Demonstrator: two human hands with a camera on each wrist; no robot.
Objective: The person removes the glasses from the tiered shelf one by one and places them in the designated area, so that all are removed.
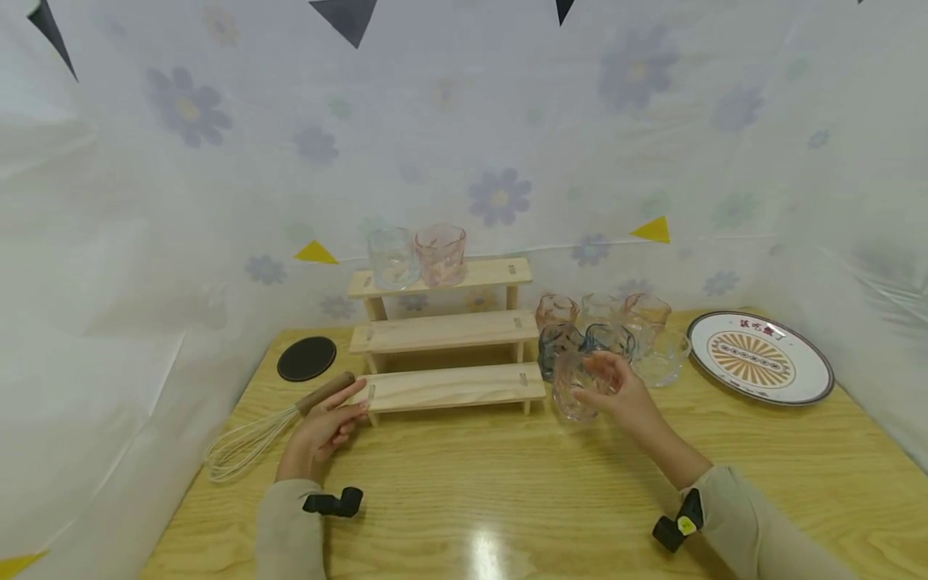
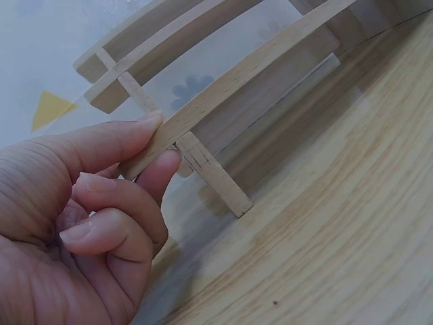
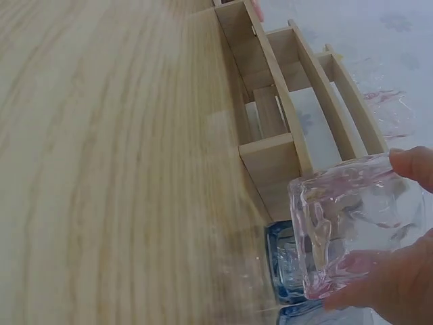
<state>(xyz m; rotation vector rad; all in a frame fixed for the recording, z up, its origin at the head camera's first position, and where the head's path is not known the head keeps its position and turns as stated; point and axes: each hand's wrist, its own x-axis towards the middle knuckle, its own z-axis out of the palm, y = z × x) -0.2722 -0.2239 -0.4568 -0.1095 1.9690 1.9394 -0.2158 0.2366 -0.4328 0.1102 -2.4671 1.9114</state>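
My left hand (image 1: pixel 322 427) pinches the left end of the lowest step of a three-tier wooden shelf (image 1: pixel 449 388); in the left wrist view, thumb and index finger (image 2: pixel 152 132) grip the board's end near its leg. My right hand (image 1: pixel 619 391) holds a clear, pink-tinted glass cup (image 1: pixel 573 395) at the shelf's right end, in front of the other cups. In the right wrist view, thumb and fingers are on two sides of the tilted cup (image 3: pixel 358 223), with a blue glass cup (image 3: pixel 287 264) behind it. A clear cup (image 1: pixel 394 262) and a pink cup (image 1: pixel 441 256) stand on the top step.
Several clear, pink and blue cups (image 1: pixel 645 318) cluster right of the shelf. A patterned plate (image 1: pixel 761 358) lies farther right. At left are a whisk (image 1: pixel 254 439), its handle beside my left hand, and a round black coaster (image 1: pixel 307 358). A flowered curtain (image 1: pixel 500 121) hangs behind the table.
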